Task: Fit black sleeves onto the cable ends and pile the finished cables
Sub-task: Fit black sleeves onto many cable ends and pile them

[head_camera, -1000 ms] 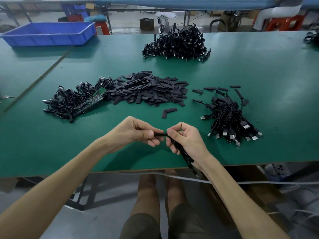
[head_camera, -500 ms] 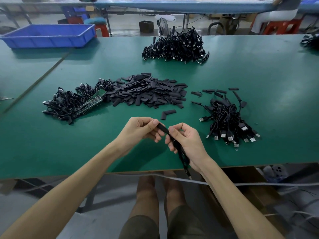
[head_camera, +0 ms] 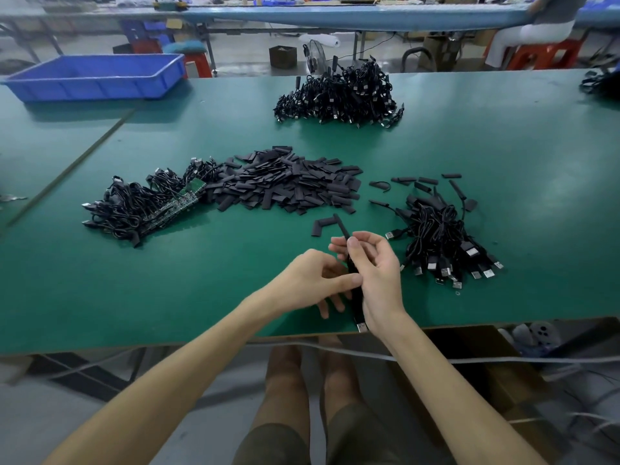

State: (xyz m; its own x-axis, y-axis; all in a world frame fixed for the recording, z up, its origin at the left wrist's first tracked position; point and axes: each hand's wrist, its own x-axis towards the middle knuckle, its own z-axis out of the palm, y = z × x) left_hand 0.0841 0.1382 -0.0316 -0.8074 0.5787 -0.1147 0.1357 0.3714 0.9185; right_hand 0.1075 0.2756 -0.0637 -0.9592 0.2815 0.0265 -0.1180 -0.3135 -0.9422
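Right hand [head_camera: 379, 273] grip clenched on a thin black cable [head_camera: 358, 310], black tubular sleeve [head_camera: 342, 228] poking above the thumb; left hand [head_camera: 312, 283] grip pinches it lower down. Plug end hangs at the green table's [head_camera: 167, 297] near edge, below the grip. Open table left; heap of black cables [head_camera: 443, 236] close right.

From here the middle of the cable [head_camera: 357, 305] is buried between the left hand [head_camera: 312, 283] and right hand [head_camera: 379, 273], while the dark heap [head_camera: 602, 82] at the far right corner of the worktop [head_camera: 201, 297] runs off the edge of view, as does the seated person [head_camera: 536, 31] beyond.
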